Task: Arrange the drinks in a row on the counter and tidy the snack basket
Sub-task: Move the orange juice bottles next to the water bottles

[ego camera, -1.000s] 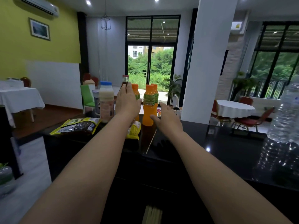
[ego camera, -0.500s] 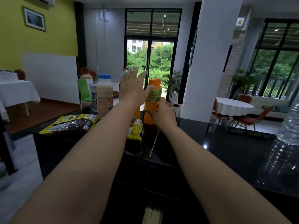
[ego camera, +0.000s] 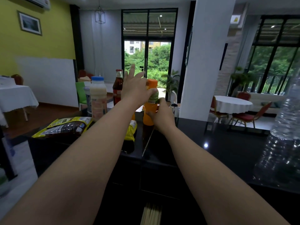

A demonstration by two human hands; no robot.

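Observation:
An orange juice bottle (ego camera: 152, 83) with a green label stands at the far edge of the black counter (ego camera: 227, 143). My right hand (ego camera: 162, 116) is closed around its lower body. My left hand (ego camera: 134, 88) hovers just left of its top, fingers spread, thumb against the label. Left of that stand a dark red bottle (ego camera: 117, 90) with a red cap and a milky bottle (ego camera: 98, 99) with a blue cap. My left forearm hides most of a second orange bottle (ego camera: 133, 116). A dark snack bag (ego camera: 65, 127) and a yellow snack bag (ego camera: 131, 131) lie flat on the counter.
A large clear water bottle (ego camera: 289, 114) stands on the counter at the far right. A white pillar (ego camera: 203, 62) rises behind the counter. Tables with white cloths and red chairs fill the room beyond.
My left hand left the dark red bottle's cap, moved right and spread open beside the orange bottle. My right hand reached forward and closed on the orange bottle.

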